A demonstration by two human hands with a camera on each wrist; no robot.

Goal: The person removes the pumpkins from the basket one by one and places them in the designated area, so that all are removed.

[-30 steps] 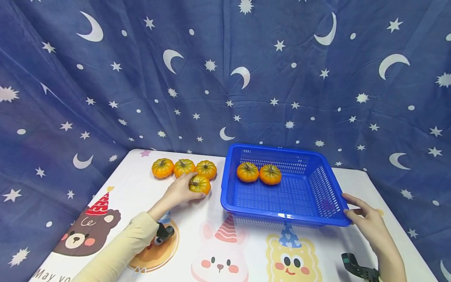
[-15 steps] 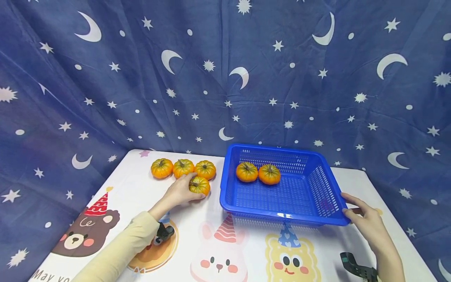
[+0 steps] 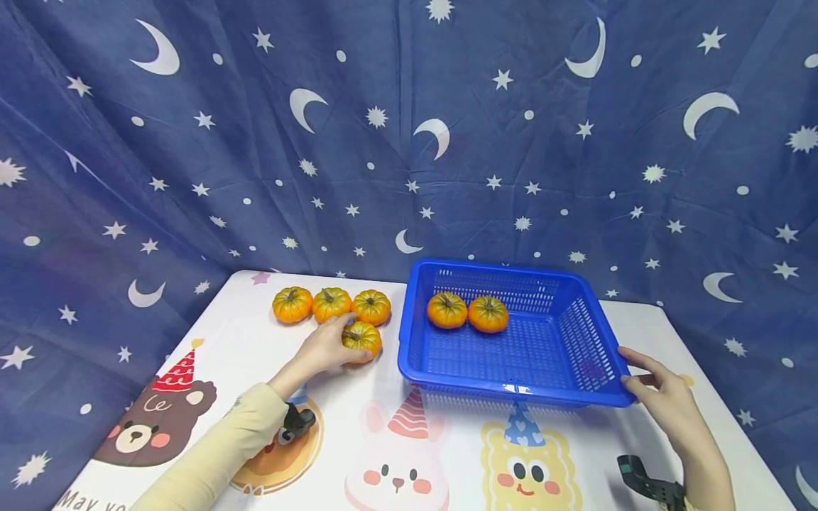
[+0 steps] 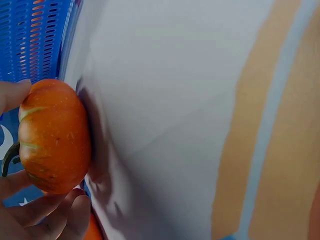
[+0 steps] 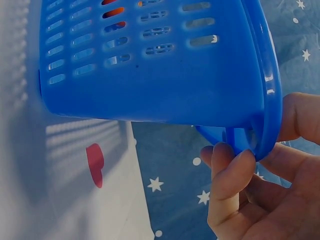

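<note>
My left hand holds a small orange pumpkin between thumb and fingers, at the front of the pumpkin group. In the left wrist view this pumpkin shows its smooth side, with the stem pointing left. Just behind it stand three more pumpkins in a row, among them a right-hand one. My right hand grips the right rim of a blue plastic basket; the right wrist view shows fingers curled at the rim. Two pumpkins, one at the left and one beside it, sit inside the basket.
The white tablecloth carries printed cartoon animals and lettering. A dark blue curtain with moons and stars hangs behind and at the sides of the table. Each wrist wears a black strap mount, such as the right one.
The held pumpkin shifts very slightly within the left hand's fingers. Both hands otherwise stay in place, the right one on the basket rim; the head view drifts a little.
</note>
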